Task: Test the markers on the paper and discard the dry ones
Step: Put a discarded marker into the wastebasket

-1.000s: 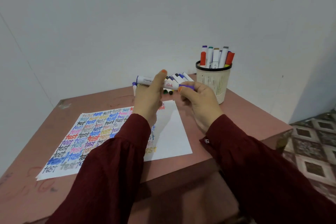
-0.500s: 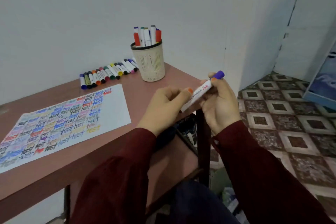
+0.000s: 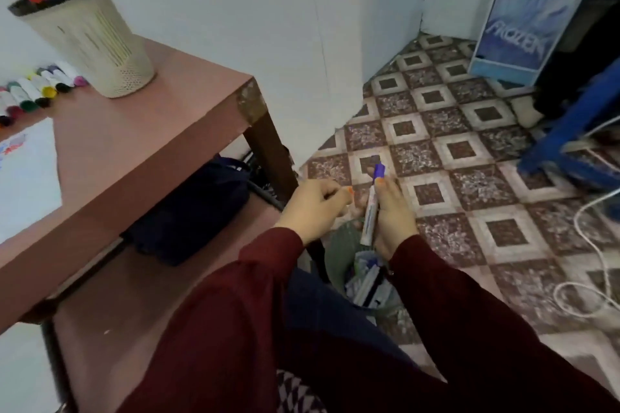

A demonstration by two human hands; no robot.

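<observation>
My right hand (image 3: 392, 214) grips a white marker with a purple cap (image 3: 371, 208), held nearly upright, cap end up, over a green bin (image 3: 342, 241) on the floor. Several discarded markers (image 3: 367, 282) lie inside the bin. My left hand (image 3: 312, 208) hovers just left of the marker with its fingers curled, holding nothing that I can see. On the table's far left a row of markers (image 3: 37, 90) lies beside a corner of the test paper (image 3: 27, 174). A beige pen cup (image 3: 90, 40) holds more markers.
The pink table (image 3: 134, 141) ends at a worn corner and brown leg (image 3: 271, 157) just left of my hands. A dark bag (image 3: 191, 208) sits on its lower shelf. White cables (image 3: 593, 245) and a blue frame (image 3: 570, 141) lie on the tiled floor at the right.
I have turned right and down, away from the table. My right hand carried the purple marker down over the bin, and my left hand let go of it.
</observation>
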